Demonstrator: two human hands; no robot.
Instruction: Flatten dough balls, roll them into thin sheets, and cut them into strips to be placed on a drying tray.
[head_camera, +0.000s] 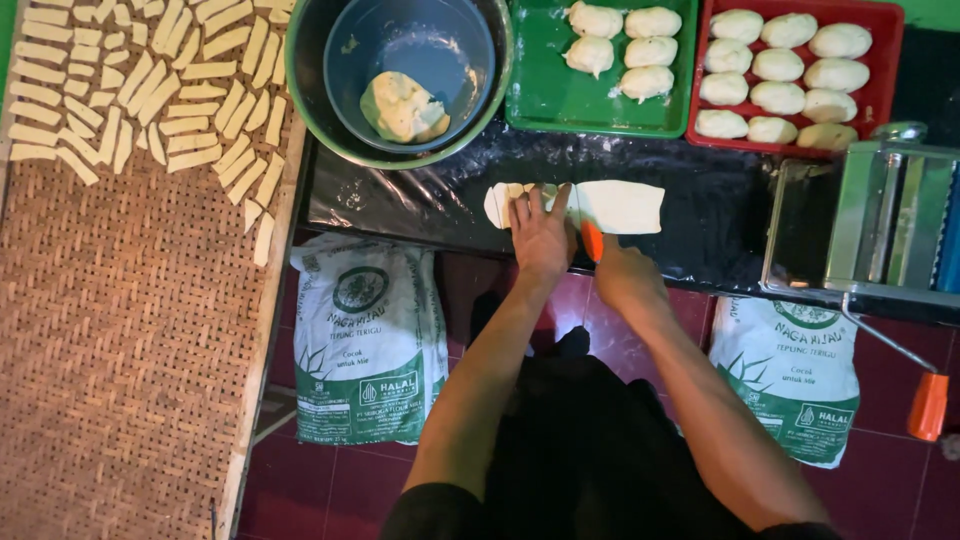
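Orange handle (592, 241) hides its blade beneath the clenched right hand (622, 275) at six o'clock of the smooth, flat dough strip (612, 206) on the glossy black surface (420, 205), left hand (541, 232) pressing flat.

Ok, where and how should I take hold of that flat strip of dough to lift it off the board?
Probably by the free right end of the dough strip, coming in from the right. It lies flat and thin on the black board; the left hand presses its middle and the right hand holds an orange-handled cutter there. Slide fingers under rather than pinch.
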